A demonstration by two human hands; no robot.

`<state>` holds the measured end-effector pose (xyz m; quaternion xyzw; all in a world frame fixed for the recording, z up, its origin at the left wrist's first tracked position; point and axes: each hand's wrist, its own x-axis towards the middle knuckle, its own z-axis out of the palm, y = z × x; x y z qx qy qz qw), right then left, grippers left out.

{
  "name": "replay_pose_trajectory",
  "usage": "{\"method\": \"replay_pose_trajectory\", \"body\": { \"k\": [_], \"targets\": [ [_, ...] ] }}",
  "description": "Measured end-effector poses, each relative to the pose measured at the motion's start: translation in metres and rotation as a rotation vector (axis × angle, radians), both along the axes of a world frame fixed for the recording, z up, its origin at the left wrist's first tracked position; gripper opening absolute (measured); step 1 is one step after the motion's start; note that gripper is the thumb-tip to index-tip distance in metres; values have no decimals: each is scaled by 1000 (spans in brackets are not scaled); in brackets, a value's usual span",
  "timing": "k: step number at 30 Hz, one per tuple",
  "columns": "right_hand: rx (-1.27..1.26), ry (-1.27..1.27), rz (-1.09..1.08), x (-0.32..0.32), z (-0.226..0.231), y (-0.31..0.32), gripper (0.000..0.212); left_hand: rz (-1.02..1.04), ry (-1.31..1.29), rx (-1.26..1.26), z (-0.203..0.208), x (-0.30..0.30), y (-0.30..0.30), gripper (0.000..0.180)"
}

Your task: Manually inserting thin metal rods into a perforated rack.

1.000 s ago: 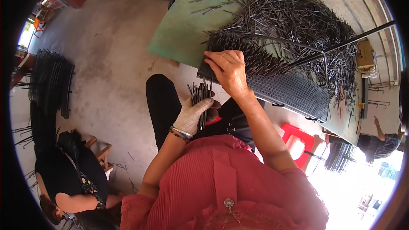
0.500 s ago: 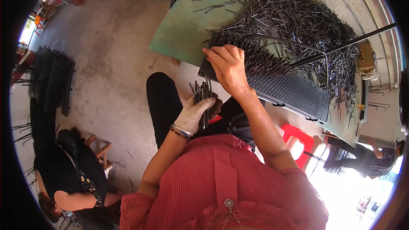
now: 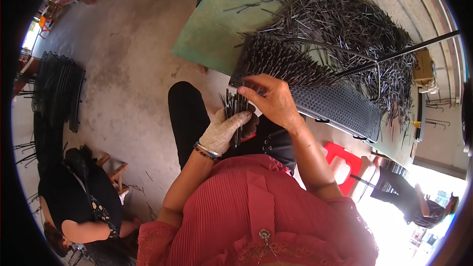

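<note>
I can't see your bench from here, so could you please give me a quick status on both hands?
Left hand, gloved, shut on bundle of thin dark rods. Right hand, bare, fingertips pinching at bundle top. Perforated black tray just behind, partly filled. Nothing in between.

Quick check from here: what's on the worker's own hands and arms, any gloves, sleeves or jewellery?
The left hand wears a pale knitted work glove, with bangles at the wrist. The right hand is bare. Both forearms are uncovered; the red pleated top has short, lace-edged sleeves.
</note>
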<state>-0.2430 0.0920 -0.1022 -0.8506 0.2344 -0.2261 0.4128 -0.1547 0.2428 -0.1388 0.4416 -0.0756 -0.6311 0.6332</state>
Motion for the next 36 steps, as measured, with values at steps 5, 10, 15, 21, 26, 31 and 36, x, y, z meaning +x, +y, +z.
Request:
{"method": "replay_pose_trajectory", "body": {
  "k": [5,10,15,21,26,31,36],
  "targets": [
    [508,-15,-101,-12,-12,-9,18,-17,-22,-5,0,-2,-7,30],
    [410,-161,-190,-9,-2,-22,17,-13,-17,0,-2,-1,-13,32],
    [-20,-252,-207,8,-4,-30,16,-35,-16,35,-8,-2,-13,31],
    [-63,-322,-239,11,-13,-28,15,21,86,72,-1,-7,-8,29],
    [-42,-304,-261,11,-9,-23,14,54,150,120,1,-7,-8,31],
    [-90,-361,-242,12,-14,-24,14,1,44,98,-10,-3,-7,30],
    [-142,-361,-274,9,-19,-26,14,-28,31,83,-13,-2,-6,29]
  ]
}}
